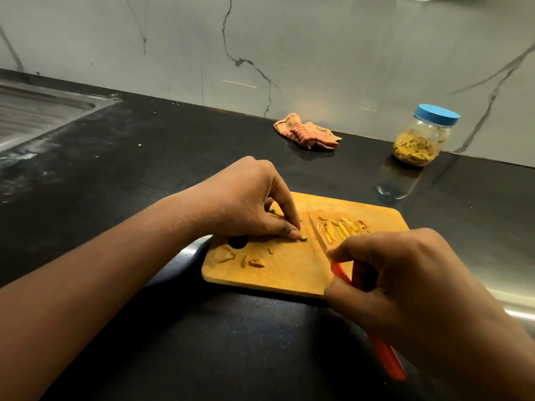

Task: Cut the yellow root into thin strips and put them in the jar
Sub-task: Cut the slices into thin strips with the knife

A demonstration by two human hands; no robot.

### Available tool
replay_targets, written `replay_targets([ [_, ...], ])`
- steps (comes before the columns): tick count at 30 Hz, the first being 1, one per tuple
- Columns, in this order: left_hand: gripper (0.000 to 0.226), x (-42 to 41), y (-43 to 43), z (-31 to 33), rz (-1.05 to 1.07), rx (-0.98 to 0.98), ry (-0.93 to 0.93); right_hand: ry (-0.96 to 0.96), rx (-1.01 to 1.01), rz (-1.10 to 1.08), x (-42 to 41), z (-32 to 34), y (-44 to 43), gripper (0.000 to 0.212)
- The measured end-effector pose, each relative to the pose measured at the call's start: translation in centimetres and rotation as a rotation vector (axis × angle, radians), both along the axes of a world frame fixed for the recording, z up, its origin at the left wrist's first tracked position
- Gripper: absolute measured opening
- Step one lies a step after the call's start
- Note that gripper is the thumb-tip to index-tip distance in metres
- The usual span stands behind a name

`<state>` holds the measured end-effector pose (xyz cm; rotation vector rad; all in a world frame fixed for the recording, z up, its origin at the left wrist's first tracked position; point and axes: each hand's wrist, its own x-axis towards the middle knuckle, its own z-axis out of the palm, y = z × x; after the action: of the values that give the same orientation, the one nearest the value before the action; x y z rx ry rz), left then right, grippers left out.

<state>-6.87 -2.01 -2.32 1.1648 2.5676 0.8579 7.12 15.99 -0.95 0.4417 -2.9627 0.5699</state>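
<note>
On the wooden cutting board [292, 273] my left hand [246, 201] pinches a small piece of yellow root [303, 236] against the wood with its fingertips. My right hand [411, 282] grips a knife [320, 237] by its red handle, with the blade lying on the board just right of the piece. A heap of thin yellow strips [340, 228] lies right of the blade. The clear jar [421, 138] stands at the back right with its blue lid on, partly filled with yellow strips.
Peel scraps [237, 257] lie on the board's near left. A crumpled striped cloth [308, 131] sits by the marble wall. A steel sink [37, 111] is at the far left of the black counter [130, 157].
</note>
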Motion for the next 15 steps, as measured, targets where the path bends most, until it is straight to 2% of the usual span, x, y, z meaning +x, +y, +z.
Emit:
replay_targets([
  [15, 0.014, -0.43, -0.03, -0.26, -0.015, 0.0, -0.039, 0.007, -0.026, 0.038, -0.49, -0.41, -0.18, 0.035],
])
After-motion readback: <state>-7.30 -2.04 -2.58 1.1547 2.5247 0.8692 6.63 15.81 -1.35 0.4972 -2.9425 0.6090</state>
